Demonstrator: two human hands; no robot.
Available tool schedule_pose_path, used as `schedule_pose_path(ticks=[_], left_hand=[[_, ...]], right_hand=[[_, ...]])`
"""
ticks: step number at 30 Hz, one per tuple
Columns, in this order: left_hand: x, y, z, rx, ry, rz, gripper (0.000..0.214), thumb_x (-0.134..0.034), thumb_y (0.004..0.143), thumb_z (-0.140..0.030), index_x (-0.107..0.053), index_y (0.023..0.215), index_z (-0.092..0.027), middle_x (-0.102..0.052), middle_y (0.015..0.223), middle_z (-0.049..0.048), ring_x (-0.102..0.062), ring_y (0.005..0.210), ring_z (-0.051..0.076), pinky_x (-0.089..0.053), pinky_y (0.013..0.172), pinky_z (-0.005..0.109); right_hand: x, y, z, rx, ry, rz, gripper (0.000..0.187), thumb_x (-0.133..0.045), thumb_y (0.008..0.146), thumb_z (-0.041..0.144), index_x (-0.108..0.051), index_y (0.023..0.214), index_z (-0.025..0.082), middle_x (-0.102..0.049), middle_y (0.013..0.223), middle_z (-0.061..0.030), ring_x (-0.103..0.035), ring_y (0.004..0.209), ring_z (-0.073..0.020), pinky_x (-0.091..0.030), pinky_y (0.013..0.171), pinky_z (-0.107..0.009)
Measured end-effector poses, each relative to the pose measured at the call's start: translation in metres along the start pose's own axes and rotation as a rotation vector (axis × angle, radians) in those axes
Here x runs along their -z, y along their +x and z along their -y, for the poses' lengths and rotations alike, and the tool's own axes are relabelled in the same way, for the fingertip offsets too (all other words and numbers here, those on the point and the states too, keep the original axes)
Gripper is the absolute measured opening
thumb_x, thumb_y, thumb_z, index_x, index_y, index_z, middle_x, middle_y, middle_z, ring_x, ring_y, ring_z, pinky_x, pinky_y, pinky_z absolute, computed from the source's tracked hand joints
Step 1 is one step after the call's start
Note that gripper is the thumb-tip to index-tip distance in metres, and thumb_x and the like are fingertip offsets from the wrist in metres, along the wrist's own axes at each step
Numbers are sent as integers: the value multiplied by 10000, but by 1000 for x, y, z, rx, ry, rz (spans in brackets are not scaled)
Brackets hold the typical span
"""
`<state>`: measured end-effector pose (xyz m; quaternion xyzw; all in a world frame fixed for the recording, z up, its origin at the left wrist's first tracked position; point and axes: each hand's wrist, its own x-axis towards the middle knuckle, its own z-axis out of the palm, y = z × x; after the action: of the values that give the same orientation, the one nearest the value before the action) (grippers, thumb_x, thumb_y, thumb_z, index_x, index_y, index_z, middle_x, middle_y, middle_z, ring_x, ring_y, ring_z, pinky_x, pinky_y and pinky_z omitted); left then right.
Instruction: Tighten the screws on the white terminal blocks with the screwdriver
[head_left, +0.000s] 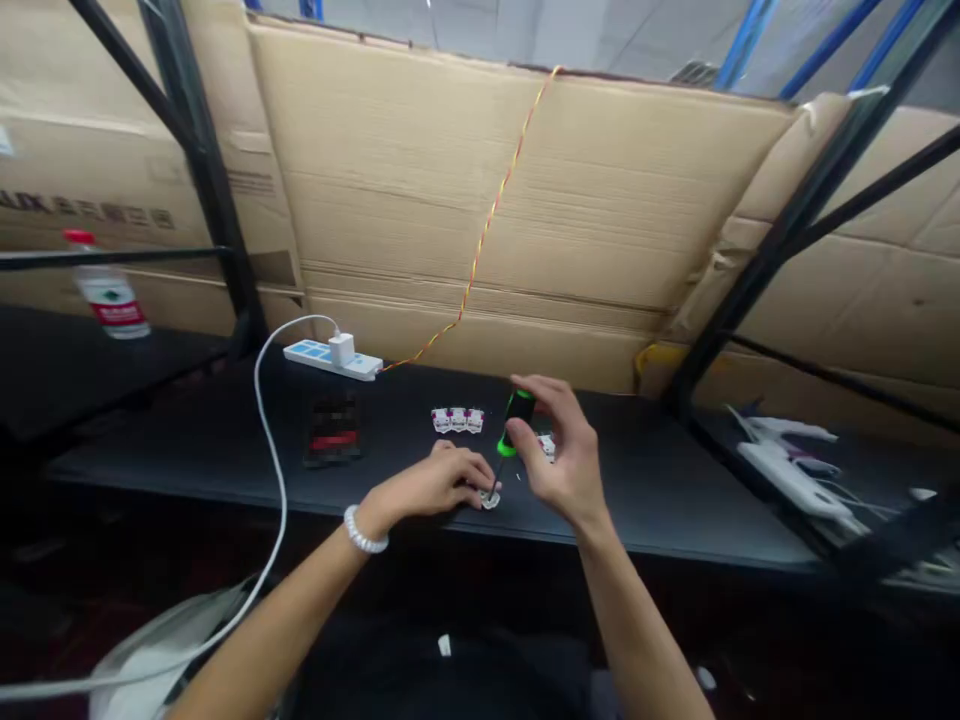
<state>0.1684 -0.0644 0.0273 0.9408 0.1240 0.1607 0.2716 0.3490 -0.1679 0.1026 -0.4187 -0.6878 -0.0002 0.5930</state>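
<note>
My right hand (561,452) grips a screwdriver with a green and black handle (516,420), held nearly upright with its tip down on a small white part (490,497). My left hand (442,480), with a white bead bracelet at the wrist, pinches that small part against the black tabletop (675,490). A row of small white and pink parts (457,420) lies just behind my hands. Another small white part (547,446) peeks out beside my right hand.
A white power strip (330,357) with a charger and white cable sits at the back left, a dark phone (334,431) near it. A water bottle (105,290) stands far left. White glue guns (787,465) lie at right. Cardboard walls the back.
</note>
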Motion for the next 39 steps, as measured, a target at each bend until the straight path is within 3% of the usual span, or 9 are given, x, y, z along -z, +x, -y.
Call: schedule_pose_path(ticks=[3, 8, 13, 17, 22, 27, 31, 36, 39], left_hand=[[0, 0, -1, 6, -6, -5, 111, -749, 1001, -215, -833, 1072, -235, -792, 1238, 47, -675, 1230, 243, -341, 1127, 379], [0, 1, 0, 6, -11, -3, 150, -769, 980, -182, -830, 1101, -246, -797, 1221, 33, -686, 1217, 234, -349, 1125, 375], [-1, 0, 2, 4, 4, -6, 121, -741, 1011, -255, -839, 1080, -237, -795, 1223, 58, -682, 1201, 243, -361, 1121, 383], [0, 0, 0, 12, 12, 9, 144, -743, 1002, -217, -834, 1110, -242, -790, 1227, 47, -681, 1204, 246, -362, 1122, 382], [0, 1, 0, 23, 18, 4, 140, -778, 970, -176, -843, 1068, -251, -786, 1217, 35, -677, 1215, 249, -356, 1112, 368], [1, 1, -1, 17, 5, 13, 183, -773, 971, -164, -832, 1117, -256, -788, 1229, 38, -681, 1217, 249, -357, 1112, 371], [1, 0, -2, 23, 18, 4, 132, -765, 985, -204, -834, 1085, -254, -787, 1236, 36, -678, 1219, 249, -366, 1118, 380], [1, 0, -1, 32, 7, 19, 180, -774, 976, -175, -833, 1127, -253, -784, 1247, 34, -679, 1227, 242, -355, 1128, 373], [2, 0, -2, 39, 16, 14, 171, -783, 968, -173, -836, 1109, -255, -782, 1249, 33, -673, 1241, 245, -352, 1133, 377]], right_hand=[[-1, 0, 0, 2, -52, -95, 278, -794, 921, 332, -755, 1189, 265, -661, 1180, -90, -673, 1066, -248, -593, 897, -397], [1, -1, -2, -35, 111, 43, 384, -460, 1094, 289, -615, 1446, 285, -686, 1326, -107, -693, 1188, -253, -569, 1039, -464], [1, 0, 0, 0, -90, -34, 321, -682, 978, 315, -711, 1295, 273, -626, 1201, -95, -660, 1054, -243, -595, 903, -408], [1, 1, 1, -30, 45, 85, 433, -458, 1073, 258, -591, 1484, 289, -682, 1263, -96, -677, 1148, -247, -564, 1033, -455], [0, 1, 1, -19, -83, -18, 350, -686, 970, 325, -706, 1313, 261, -646, 1170, -92, -657, 1029, -246, -591, 901, -407], [2, 2, 0, -20, 75, 76, 449, -433, 1049, 267, -601, 1464, 256, -686, 1235, -92, -678, 1153, -260, -560, 1023, -461], [1, 2, 2, -34, -61, -10, 353, -661, 977, 361, -706, 1309, 249, -622, 1144, -91, -637, 1027, -257, -581, 910, -427], [3, 2, 2, -31, 83, 71, 489, -416, 1070, 253, -551, 1539, 284, -670, 1183, -79, -668, 1038, -230, -575, 936, -419], [4, 3, 4, 1, 11, 51, 428, -525, 1050, 319, -633, 1459, 257, -629, 1189, -96, -646, 1089, -246, -566, 967, -435]])
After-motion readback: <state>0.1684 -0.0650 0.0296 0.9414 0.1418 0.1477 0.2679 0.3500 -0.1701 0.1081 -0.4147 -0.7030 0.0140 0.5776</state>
